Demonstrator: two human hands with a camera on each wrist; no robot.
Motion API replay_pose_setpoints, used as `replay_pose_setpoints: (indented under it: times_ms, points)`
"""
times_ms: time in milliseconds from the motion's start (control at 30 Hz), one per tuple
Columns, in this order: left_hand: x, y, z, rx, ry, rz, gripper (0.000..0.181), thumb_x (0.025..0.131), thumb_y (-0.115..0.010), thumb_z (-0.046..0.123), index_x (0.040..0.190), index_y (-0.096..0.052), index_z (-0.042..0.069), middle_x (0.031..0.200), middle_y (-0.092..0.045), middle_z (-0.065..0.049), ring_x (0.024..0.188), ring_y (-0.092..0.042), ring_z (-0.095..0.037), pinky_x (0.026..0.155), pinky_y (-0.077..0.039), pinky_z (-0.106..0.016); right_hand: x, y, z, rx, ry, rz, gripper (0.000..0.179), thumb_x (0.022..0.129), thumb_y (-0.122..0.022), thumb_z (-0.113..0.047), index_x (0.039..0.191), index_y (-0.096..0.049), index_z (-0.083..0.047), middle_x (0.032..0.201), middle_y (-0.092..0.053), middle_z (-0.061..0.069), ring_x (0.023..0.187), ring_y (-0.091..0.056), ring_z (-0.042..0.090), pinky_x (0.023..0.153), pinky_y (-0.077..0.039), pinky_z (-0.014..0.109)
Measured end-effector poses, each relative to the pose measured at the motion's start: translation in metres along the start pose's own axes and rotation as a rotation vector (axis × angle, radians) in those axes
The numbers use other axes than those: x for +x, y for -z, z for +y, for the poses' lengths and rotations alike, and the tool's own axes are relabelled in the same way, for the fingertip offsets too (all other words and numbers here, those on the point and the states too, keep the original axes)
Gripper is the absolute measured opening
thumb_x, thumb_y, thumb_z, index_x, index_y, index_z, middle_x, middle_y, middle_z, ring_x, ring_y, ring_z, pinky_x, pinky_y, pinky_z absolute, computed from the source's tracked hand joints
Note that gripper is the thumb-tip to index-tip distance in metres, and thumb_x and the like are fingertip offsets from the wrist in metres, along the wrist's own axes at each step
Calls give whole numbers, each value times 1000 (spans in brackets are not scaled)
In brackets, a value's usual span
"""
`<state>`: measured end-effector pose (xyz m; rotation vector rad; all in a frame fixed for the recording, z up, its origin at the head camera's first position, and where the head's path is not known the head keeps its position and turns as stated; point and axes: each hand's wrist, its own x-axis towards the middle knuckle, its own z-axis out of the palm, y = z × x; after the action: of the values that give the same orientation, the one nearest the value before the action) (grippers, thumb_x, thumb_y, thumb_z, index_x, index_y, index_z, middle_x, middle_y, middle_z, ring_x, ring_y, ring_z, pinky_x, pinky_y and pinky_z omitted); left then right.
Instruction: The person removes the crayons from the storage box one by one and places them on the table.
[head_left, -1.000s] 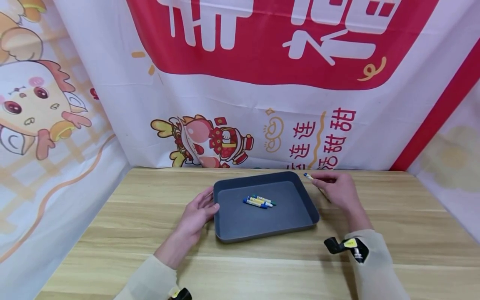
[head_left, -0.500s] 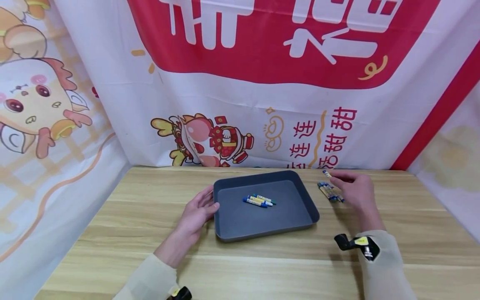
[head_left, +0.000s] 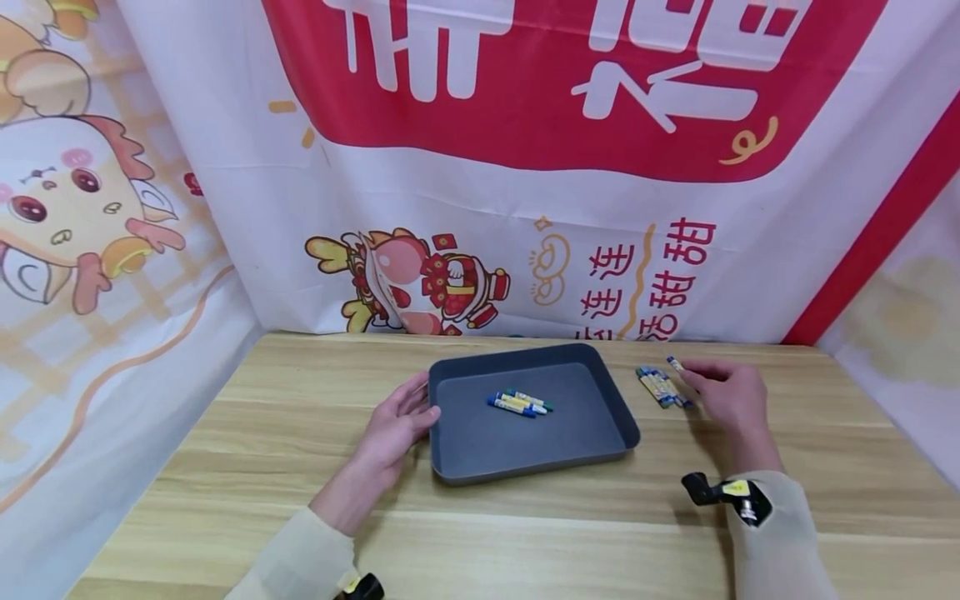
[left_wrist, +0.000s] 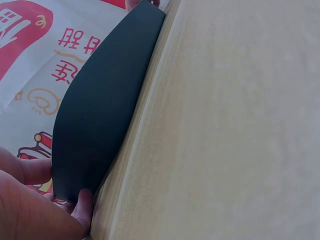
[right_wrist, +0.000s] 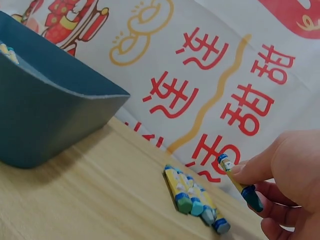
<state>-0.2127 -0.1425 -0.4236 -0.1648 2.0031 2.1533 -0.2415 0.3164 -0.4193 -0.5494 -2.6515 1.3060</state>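
My left hand (head_left: 392, 429) grips the left wall of a dark grey baking tray (head_left: 480, 458), thumb at the rim and fingers outside it. The left wrist view shows this left hand (left_wrist: 35, 205) at one end of the tray wall (left_wrist: 100, 95). Between thumb and fingers, my right hand (head_left: 731, 404) pinches an oil pastel (head_left: 674, 363) with a yellow wrapper. In the right wrist view the held pastel (right_wrist: 245, 187) has a dark teal tip and hangs above the table. Beside it, several pastels (right_wrist: 186, 192) lie side by side. A few more pastels (head_left: 517, 403) lie inside the tray.
The wooden table (head_left: 525, 542) carries the tray and the loose row of pastels (head_left: 660, 387) to its right. A printed cloth (head_left: 600, 192) with red lettering hangs behind the table's far edge. Patterned cloth (head_left: 112, 250) also covers the left side.
My right hand has moved right, away from the tray's right wall, still holding the pastel. The row of pastels it was hiding now shows. The left hand and tray stay put.
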Motion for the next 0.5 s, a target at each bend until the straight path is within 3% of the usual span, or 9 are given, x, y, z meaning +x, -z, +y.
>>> replay_pose_setpoints:
  times_ms: [267, 500]
  points:
    - [0, 0, -1, -8, 5, 4, 68, 103, -60, -2, 165, -37, 12, 172, -35, -18, 158, -38, -39, 130, -37, -51, 2, -3, 11, -10, -49, -37, 42, 106, -66, -32, 141, -69, -9, 144, -66, 23, 123, -59, 33, 84, -47, 32]
    - [0, 0, -1, -11, -1, 1, 68, 103, -59, -2, 165, -36, 11, 172, -34, -19, 158, -38, -40, 129, -38, -53, 3, -6, 16, -60, -10, -13, 40, 104, -67, -30, 136, -71, -7, 141, -68, 24, 130, -58, 39, 93, -47, 39]
